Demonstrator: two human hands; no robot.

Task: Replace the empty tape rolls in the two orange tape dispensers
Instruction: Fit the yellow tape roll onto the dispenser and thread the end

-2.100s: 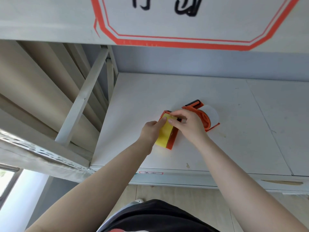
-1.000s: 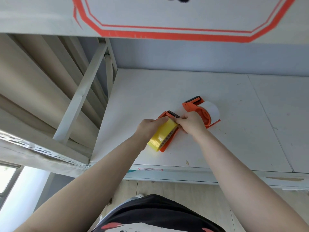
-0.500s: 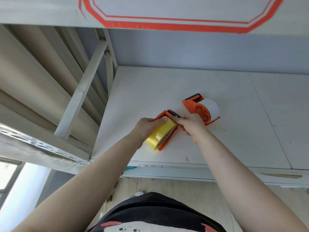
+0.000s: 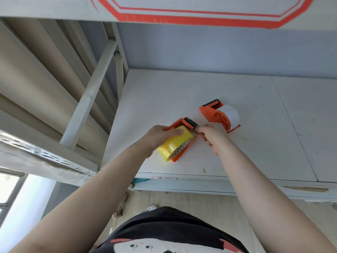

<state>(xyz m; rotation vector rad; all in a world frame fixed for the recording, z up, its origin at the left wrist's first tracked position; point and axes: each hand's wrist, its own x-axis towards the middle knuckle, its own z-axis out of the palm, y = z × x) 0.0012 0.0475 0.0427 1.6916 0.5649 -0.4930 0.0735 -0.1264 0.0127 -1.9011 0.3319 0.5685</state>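
Dispenser (image 4: 179, 125) tilted up since, both grips closed.

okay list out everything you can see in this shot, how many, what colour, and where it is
tape dispenser with yellow roll: one, orange, near the left front of the shelf, held by both hands
yellow tape roll: one, yellow, sitting in that dispenser
tape dispenser with white roll: one, orange, on the shelf just behind and right of the first, untouched
white tape roll: one, white, in the far dispenser
shelf: one, white board, under both dispensers
label: one, white with red edge, on the shelf's front edge
sign: one, white with red border, on the beam above
left hand: grips the yellow roll and its dispenser
right hand: pinches something at the near dispenser's cutter end
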